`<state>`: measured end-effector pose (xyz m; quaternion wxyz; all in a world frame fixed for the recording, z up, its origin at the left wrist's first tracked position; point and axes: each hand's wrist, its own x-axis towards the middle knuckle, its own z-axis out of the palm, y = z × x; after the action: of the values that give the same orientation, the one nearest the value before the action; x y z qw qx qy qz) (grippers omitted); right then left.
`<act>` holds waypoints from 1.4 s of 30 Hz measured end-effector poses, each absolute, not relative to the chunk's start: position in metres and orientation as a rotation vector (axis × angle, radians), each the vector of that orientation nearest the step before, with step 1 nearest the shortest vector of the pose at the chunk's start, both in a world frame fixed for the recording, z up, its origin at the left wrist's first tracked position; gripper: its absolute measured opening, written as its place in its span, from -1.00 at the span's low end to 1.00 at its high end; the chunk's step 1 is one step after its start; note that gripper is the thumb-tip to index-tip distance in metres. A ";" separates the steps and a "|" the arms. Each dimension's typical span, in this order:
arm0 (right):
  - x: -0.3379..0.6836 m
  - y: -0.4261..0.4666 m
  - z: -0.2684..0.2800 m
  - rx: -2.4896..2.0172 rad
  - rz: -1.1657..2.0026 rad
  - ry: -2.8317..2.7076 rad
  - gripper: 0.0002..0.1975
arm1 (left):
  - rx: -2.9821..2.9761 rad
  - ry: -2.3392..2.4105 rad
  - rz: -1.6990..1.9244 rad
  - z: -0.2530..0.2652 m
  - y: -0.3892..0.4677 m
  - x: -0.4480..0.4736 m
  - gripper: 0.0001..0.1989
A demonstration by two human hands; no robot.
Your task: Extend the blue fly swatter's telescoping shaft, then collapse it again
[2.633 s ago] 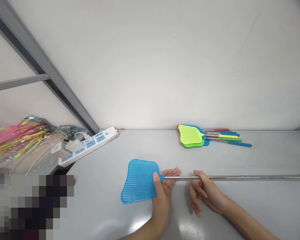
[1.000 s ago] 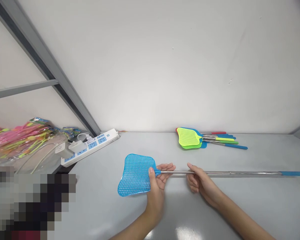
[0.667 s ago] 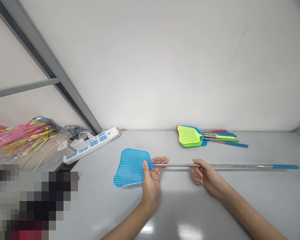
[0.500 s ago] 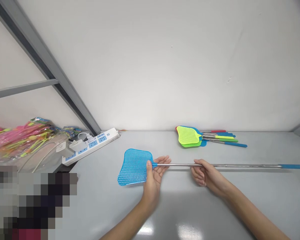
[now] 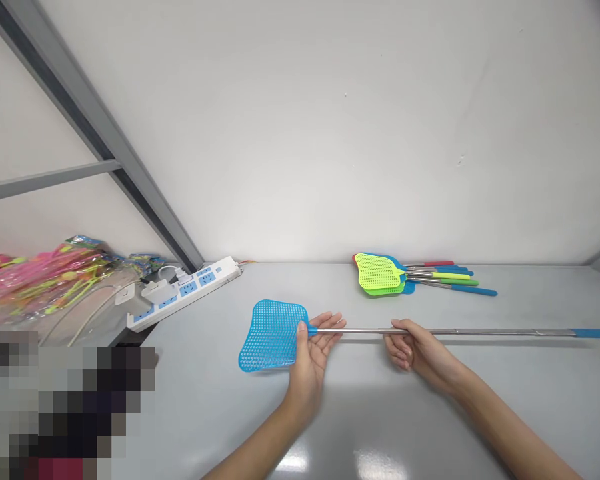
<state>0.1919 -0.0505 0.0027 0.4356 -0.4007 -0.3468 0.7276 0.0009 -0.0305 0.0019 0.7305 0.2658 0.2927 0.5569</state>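
A blue fly swatter [image 5: 273, 337] with a long, extended metal rod lies level across the view, its perforated head at the left. My left hand [image 5: 310, 357] holds it at the neck, thumb pressed on the edge of the head and fingers stretched out behind the rod. Farther right, my right hand [image 5: 415, 347] is closed around the rod, with the thumb along its top and the fingers curled beneath. The blue handle [image 5: 597, 333] runs out past the right edge of the picture.
Against the wall lies a pile of fly swatters [image 5: 380, 273] in yellow, green, blue and red, rods pointing right. A white power strip [image 5: 185, 293] with plugs and cables sits at the left. Beyond it are plastic-wrapped colourful items [image 5: 45, 273]. A grey metal frame [image 5: 130, 180] slants above.
The whole view has shifted slightly, so things appear a little farther right. Both hands keep their hold on the blue fly swatter, which has barely moved.
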 end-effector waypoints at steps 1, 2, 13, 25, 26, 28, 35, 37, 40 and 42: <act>0.192 -0.050 0.003 -0.999 1.810 -0.867 -0.58 | 0.581 0.642 1.229 0.002 -0.031 0.001 -0.59; 0.192 -0.050 0.003 -1.002 1.808 -0.865 -0.58 | 0.576 0.639 1.229 0.002 -0.031 0.001 -0.59; 0.192 -0.052 0.001 -0.993 1.816 -0.897 -0.58 | 0.559 0.610 1.217 0.002 -0.033 -0.002 -0.57; 0.180 -0.052 0.002 -1.020 1.713 -0.863 -0.57 | 0.500 0.618 1.235 0.005 -0.025 -0.006 -0.52; 0.180 -0.052 0.001 -1.024 1.674 -0.832 -0.57 | 0.490 0.618 1.232 0.005 -0.026 -0.006 -0.53; 0.181 -0.051 -0.001 -1.032 1.614 -0.769 -0.56 | 0.463 0.614 1.230 0.005 -0.026 -0.005 -0.54; 0.190 -0.047 0.000 -1.014 1.587 -0.665 -0.57 | 0.396 0.569 1.309 0.013 -0.019 -0.010 -0.59; 0.191 -0.047 0.001 -1.007 1.589 -0.663 -0.57 | 0.403 0.563 1.294 0.017 -0.017 -0.013 -0.59; 0.191 -0.047 0.000 -0.997 1.607 -0.664 -0.58 | 0.420 0.554 1.247 0.021 -0.015 -0.015 -0.63; 0.191 -0.047 0.000 -0.997 1.617 -0.679 -0.57 | 0.416 0.551 1.220 0.022 -0.013 -0.016 -0.65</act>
<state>0.1913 -0.0472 -0.0004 0.5329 -0.4182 -0.2849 0.6782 -0.0163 -0.0135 0.0215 0.7642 0.1913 0.2533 0.5615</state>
